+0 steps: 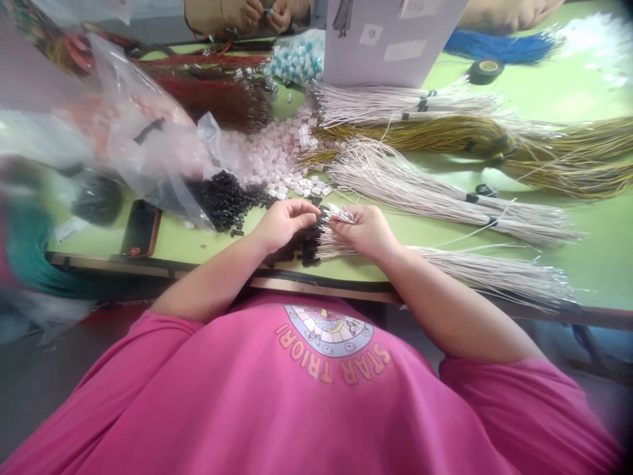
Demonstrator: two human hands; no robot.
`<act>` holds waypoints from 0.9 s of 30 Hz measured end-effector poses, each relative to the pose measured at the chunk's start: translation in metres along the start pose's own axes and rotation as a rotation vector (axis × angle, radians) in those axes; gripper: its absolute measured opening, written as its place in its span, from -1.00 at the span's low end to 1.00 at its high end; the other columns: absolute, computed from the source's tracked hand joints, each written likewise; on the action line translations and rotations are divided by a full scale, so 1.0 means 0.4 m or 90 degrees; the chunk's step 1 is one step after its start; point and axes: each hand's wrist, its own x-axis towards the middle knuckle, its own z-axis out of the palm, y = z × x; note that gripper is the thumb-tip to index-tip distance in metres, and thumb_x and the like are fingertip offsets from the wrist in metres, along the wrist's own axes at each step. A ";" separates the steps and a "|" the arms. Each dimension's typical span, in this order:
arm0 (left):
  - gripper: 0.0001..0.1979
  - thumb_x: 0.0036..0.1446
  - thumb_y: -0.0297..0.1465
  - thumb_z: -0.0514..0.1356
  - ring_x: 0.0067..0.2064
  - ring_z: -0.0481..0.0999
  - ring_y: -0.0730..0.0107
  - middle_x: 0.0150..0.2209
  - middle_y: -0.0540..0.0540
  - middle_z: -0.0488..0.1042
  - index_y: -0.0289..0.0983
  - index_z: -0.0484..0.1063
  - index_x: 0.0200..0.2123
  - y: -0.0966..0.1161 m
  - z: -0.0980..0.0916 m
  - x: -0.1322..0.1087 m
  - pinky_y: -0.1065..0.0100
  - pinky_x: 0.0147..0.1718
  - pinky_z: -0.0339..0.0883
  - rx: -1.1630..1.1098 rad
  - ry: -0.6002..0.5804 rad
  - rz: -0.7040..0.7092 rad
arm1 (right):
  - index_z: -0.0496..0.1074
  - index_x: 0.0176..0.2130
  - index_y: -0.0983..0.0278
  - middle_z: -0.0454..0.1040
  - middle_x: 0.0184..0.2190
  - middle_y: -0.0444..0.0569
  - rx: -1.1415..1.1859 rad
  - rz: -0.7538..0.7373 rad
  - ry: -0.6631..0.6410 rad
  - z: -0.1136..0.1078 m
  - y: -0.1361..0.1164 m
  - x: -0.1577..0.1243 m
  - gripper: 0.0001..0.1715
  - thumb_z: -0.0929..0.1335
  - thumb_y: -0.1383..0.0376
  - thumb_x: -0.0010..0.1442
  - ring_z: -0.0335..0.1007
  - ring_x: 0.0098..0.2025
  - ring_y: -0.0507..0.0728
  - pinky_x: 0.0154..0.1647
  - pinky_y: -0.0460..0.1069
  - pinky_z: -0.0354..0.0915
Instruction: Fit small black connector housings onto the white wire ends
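My left hand (284, 223) is pinched shut on a small black connector, over a heap of black connectors (301, 245) near the table's front edge. My right hand (363, 227) is closed around the ends of thin white wires (341, 214), which meet the left fingertips. The bundle of white wires (494, 270) trails off to the right along the green table (603, 257).
More white wire bundles (435, 191) and yellow-brown ones (445, 132) lie beyond. Piles of black (222, 194), white (277, 158) and blue (297, 63) connectors, clear plastic bags (138, 132), a phone (141, 227), a tape roll (487, 69). Another person's hands (262, 13) work at the far side.
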 end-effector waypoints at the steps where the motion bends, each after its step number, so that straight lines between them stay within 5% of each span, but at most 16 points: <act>1: -0.80 -0.09 -0.36 0.26 -0.36 0.43 0.48 -0.37 -0.04 0.51 -0.32 0.48 -0.35 -0.002 0.001 0.000 0.36 -0.24 0.31 0.007 0.001 0.004 | 0.25 -0.60 0.34 0.14 -0.65 -0.18 -0.009 -0.003 0.000 0.001 0.001 0.000 -0.66 0.31 0.13 -0.03 0.02 -0.56 -0.07 -0.54 -0.12 0.01; 12: -0.78 -0.08 -0.30 0.25 -0.34 0.47 0.39 -0.37 -0.08 0.53 -0.32 0.51 -0.36 -0.019 0.024 -0.008 0.34 -0.28 0.33 0.109 -0.003 0.055 | 0.32 -0.57 0.34 0.18 -0.64 -0.17 -0.059 -0.026 0.003 0.007 0.012 0.003 -0.68 0.30 0.13 -0.01 0.06 -0.54 -0.05 -0.52 -0.12 0.03; 17: -0.78 -0.01 -0.31 0.19 -0.23 0.45 0.32 -0.24 -0.07 0.50 -0.24 0.50 -0.27 0.014 -0.079 -0.003 0.28 -0.17 0.28 0.412 -0.013 0.099 | 0.43 -0.52 0.35 0.34 -0.48 -0.08 -0.078 -0.106 0.048 -0.008 0.010 0.007 -0.75 0.33 0.18 -0.04 0.22 -0.40 0.01 -0.34 -0.08 0.15; 21: -0.78 0.05 -0.37 0.11 -0.19 0.41 0.19 -0.19 -0.14 0.45 -0.26 0.48 -0.23 -0.018 -0.178 0.025 0.16 -0.13 0.23 0.606 0.065 0.039 | 0.46 -0.42 0.36 0.34 -0.56 -0.12 -0.024 0.014 0.005 -0.029 0.007 0.005 -0.70 0.37 0.16 -0.10 0.21 -0.50 0.00 -0.44 -0.07 0.14; 27: -0.79 0.03 -0.36 0.12 -0.21 0.39 0.24 -0.20 -0.13 0.42 -0.24 0.45 -0.24 -0.081 -0.199 0.048 0.24 -0.15 0.25 0.670 0.041 0.013 | 0.38 -0.51 0.34 0.35 -0.62 -0.12 0.087 0.067 -0.050 -0.034 0.008 0.003 -0.76 0.36 0.18 -0.09 0.20 -0.58 -0.02 -0.55 -0.09 0.11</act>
